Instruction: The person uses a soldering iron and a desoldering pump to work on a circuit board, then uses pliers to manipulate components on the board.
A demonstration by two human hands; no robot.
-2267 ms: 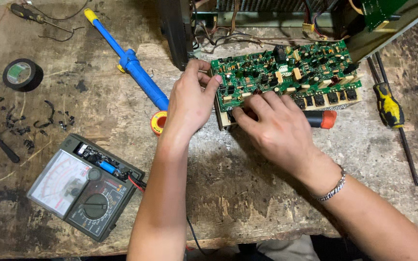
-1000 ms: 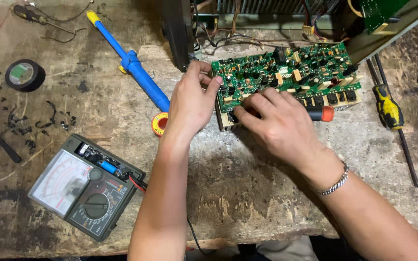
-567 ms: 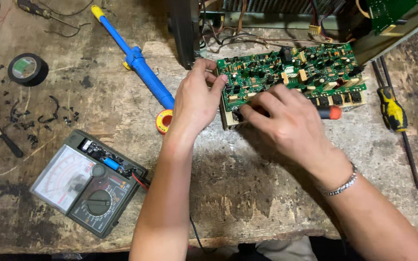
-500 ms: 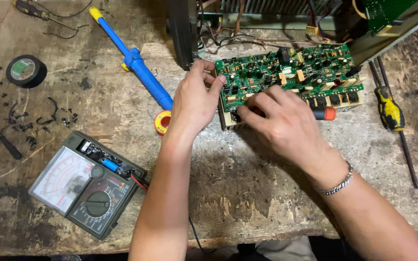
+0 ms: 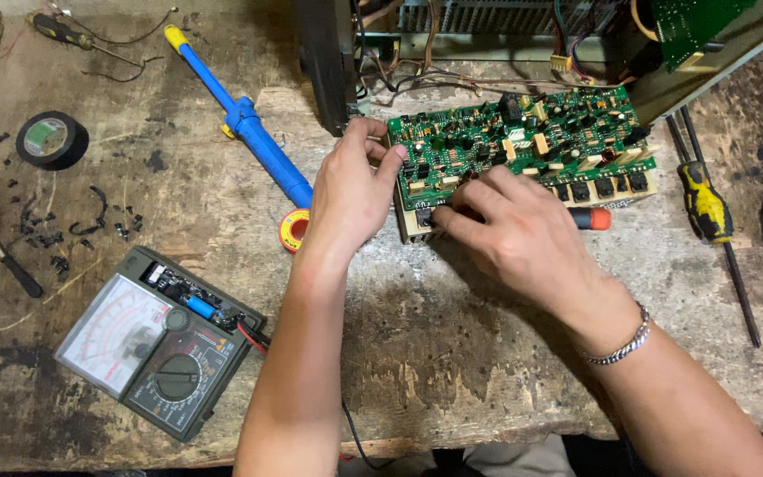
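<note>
The green circuit board (image 5: 523, 141) lies at the bench's far edge. The left hand (image 5: 351, 190) grips its left end; the right hand (image 5: 523, 234) curls over its front edge, hiding most of an orange-tipped tool (image 5: 595, 218). A yellow-labelled solder reel (image 5: 294, 230) peeks beside the left wrist.

A worn, stained wooden bench (image 5: 452, 371) fills the view, its top scratched and blotched dark toward the left edge. A dark metal chassis (image 5: 328, 53) stands at the far edge. Light is even.
</note>
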